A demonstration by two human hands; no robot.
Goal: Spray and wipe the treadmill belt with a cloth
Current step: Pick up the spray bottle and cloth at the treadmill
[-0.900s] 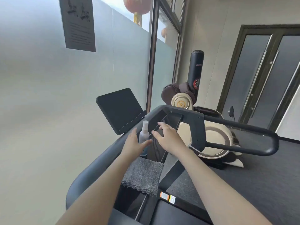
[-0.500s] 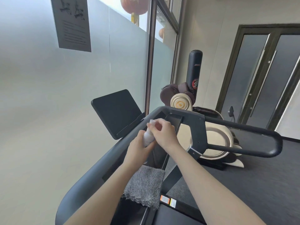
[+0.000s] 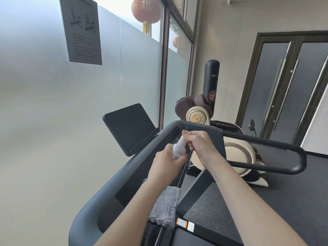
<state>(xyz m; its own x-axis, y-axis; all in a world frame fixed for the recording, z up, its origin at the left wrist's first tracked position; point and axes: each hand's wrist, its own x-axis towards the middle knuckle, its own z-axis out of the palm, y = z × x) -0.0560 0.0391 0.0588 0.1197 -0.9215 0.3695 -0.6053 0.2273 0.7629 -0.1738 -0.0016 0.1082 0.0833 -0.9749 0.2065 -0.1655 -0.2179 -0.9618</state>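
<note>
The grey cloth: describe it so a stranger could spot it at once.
Find the dark grey treadmill frame beside the frosted glass wall. A fluffy grey cloth drapes over its console, under the left forearm. It alone is soft and shaggy among hard, smooth parts.

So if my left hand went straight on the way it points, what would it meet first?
Probably your right hand, which pinches the top of the spray bottle just ahead; depth is unclear.
</note>
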